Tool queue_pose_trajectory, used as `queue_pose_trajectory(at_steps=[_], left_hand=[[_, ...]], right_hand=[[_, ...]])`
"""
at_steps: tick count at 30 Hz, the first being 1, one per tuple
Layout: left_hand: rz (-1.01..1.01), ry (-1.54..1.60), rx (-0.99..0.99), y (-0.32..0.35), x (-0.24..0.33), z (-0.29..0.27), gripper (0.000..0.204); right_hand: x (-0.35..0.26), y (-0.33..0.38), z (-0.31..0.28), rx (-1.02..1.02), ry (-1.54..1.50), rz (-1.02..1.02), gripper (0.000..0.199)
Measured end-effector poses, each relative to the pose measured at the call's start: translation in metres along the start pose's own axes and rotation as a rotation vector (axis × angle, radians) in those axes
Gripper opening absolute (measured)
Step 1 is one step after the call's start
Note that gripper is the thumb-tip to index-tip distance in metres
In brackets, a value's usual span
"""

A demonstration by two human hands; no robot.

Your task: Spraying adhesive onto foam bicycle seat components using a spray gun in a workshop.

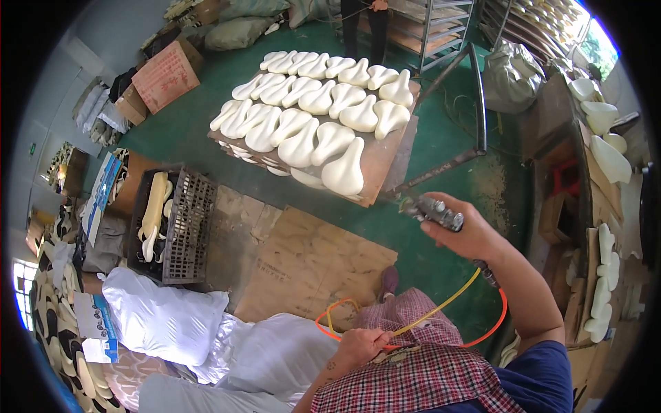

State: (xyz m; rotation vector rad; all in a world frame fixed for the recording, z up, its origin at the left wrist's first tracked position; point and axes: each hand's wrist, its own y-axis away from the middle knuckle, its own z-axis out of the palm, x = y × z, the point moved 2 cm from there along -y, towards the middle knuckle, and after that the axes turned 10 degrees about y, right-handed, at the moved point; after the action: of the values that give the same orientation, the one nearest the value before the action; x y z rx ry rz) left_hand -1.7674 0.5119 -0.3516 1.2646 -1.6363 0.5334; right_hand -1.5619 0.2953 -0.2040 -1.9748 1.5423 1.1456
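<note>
My right hand is wrapped round a metal spray gun, held out just in front of the board's near right corner. A yellow hose and an orange hose curve from below the gun back to my waist. There my left hand is closed round the yellow hose against the checked apron. Rows of cream-white foam bicycle saddle pads lie on a brown board, which rests on a stack holding more pads. Neither hand touches the pads.
A black plastic crate with pads inside stands left, near white sacks. A cardboard sheet covers the floor before me. Right of the board is a dark metal frame. Another person's legs show beyond, beside a rack.
</note>
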Motion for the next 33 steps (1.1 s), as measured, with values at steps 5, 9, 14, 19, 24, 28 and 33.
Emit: queue_pose_trajectory(at_steps=[5,9,14,19,24,28,33], left_hand=[[0.002,0.008,-0.058,-0.007,0.014,0.005,0.037],[0.010,0.007,-0.035,-0.020,0.023,0.013,0.038],[0.033,-0.006,-0.006,-0.062,0.038,0.039,0.033],[0.091,0.005,0.002,-0.132,0.073,0.074,0.034],[0.085,0.053,-0.138,-0.215,0.108,0.116,0.037],[0.075,0.011,-0.431,-0.282,0.155,0.131,0.031],[0.105,0.044,-0.359,-0.371,0.169,0.123,0.024]], right_hand=[[-0.002,-0.012,-0.012,0.140,0.083,-0.069,0.048],[0.000,-0.005,-0.034,0.012,0.114,0.006,0.048],[0.016,-0.018,-0.043,-0.141,0.013,-0.036,0.048],[0.049,-0.059,-0.099,-0.038,0.046,-0.112,0.047],[0.086,-0.061,-0.192,0.077,0.115,-0.147,0.047],[0.127,-0.040,-0.275,0.141,-0.150,-0.067,0.049],[0.184,-0.003,-0.347,0.196,-0.445,-0.135,0.057]])
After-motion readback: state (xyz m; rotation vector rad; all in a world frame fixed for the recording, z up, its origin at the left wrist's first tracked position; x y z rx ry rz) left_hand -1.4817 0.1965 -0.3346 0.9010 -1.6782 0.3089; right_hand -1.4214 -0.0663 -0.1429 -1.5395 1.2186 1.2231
